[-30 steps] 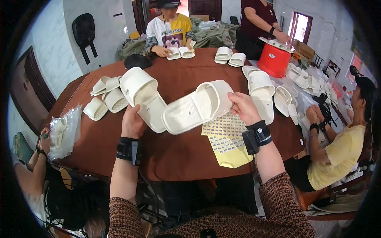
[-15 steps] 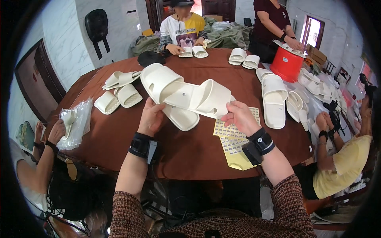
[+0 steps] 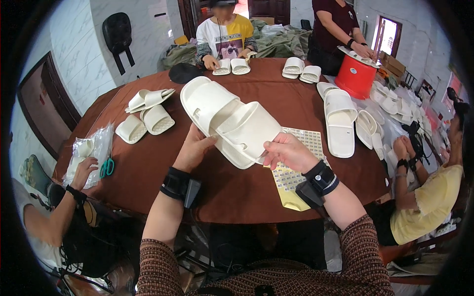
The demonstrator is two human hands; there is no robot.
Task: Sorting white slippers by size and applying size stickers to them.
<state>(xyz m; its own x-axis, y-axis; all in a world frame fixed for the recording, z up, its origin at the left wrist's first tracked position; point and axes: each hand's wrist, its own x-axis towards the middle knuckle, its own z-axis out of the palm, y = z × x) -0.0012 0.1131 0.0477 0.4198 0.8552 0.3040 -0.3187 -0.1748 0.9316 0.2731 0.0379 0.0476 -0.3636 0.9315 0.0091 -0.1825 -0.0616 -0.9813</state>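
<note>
1. Above the table [image 3: 237,195], near the edge on my side, I hold two cream slippers [image 3: 254,126], one partly overlapping the other.
2. The fingers of my left hand [image 3: 193,148] grip the left slipper [image 3: 200,96] by its side edge, with the thumb on top.
3. The fingers of my right hand [image 3: 291,153] pinch the right slipper [image 3: 266,129] at its lower right edge. Just beside this hand lie the sticker sheets [image 3: 307,140].
4. In my judgement, each slipper is light and of a foam-like material, so it should bend rather than break.
5. The sole seems the firmer part, and its side edge looks the best place for holding. The strap probably yields when pressed.
6. The surface looks smooth, so one slipper may slide against the other; a gentle but sure pinch should be enough.
</note>
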